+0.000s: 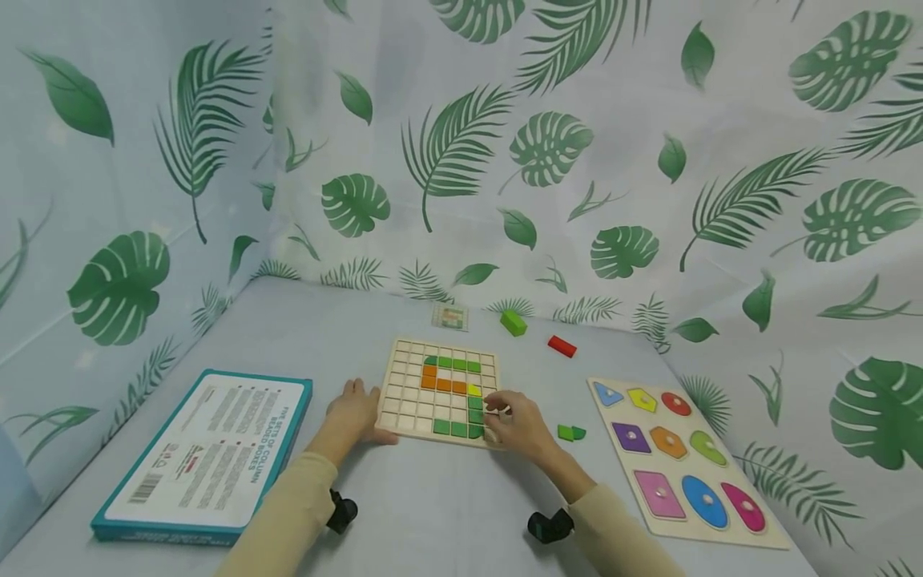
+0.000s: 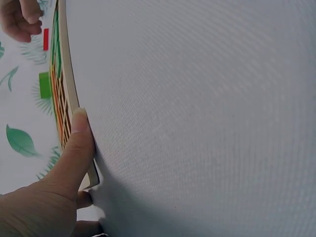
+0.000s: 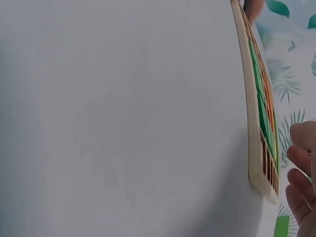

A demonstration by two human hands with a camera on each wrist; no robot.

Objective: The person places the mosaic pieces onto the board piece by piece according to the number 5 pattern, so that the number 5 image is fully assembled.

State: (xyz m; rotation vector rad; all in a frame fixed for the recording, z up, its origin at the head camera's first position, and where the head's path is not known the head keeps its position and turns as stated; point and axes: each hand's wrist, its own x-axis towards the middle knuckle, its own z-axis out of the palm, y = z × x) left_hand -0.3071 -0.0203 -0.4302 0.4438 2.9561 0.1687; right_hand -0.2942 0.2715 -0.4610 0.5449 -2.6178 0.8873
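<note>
Now my left hand (image 1: 355, 410) steadies the grid board (image 1: 441, 390), thumb flat on its edge, while my right hand (image 1: 513, 425) pinches a green tile (image 1: 475, 416); seating it squarely likely comes next.

A teal-edged box (image 1: 205, 455) lies flat at the left of the table (image 1: 433, 513). At the right lies a shape puzzle board (image 1: 678, 457) with coloured knobbed pieces. Near the leaf-print backdrop (image 1: 548, 152) sit a small card (image 1: 450, 316), a green block (image 1: 513, 323) and a red block (image 1: 562, 346).
</note>
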